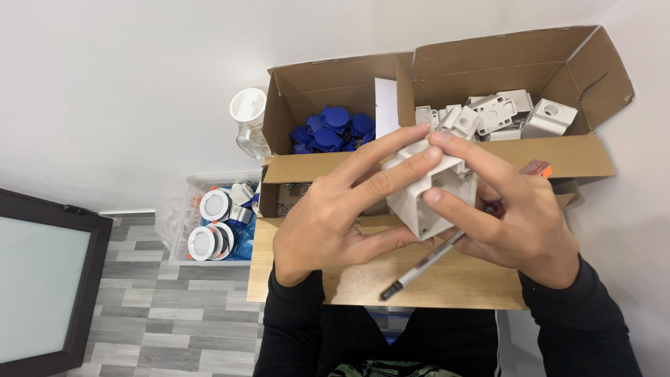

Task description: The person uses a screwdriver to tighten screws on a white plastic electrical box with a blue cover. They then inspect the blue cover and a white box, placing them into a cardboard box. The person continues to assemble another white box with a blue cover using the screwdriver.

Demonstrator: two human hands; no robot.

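Both my hands hold a white square plastic housing [427,192] above a small wooden table [363,286]. My left hand [342,209] wraps it from the left, fingers over its top. From the right, my right hand [509,209] grips the housing too, and a screwdriver [419,269] is tucked in that hand, its metal shaft pointing down and left, its red and clear handle [534,167] sticking out behind the fingers.
A cardboard box [579,157] at the table's back holds blue plastic parts [331,129] on the left and white housings [502,112] on the right. A clear bin [178,209] with round white lamps stands on the floor at left, a plastic jar [248,119] behind it.
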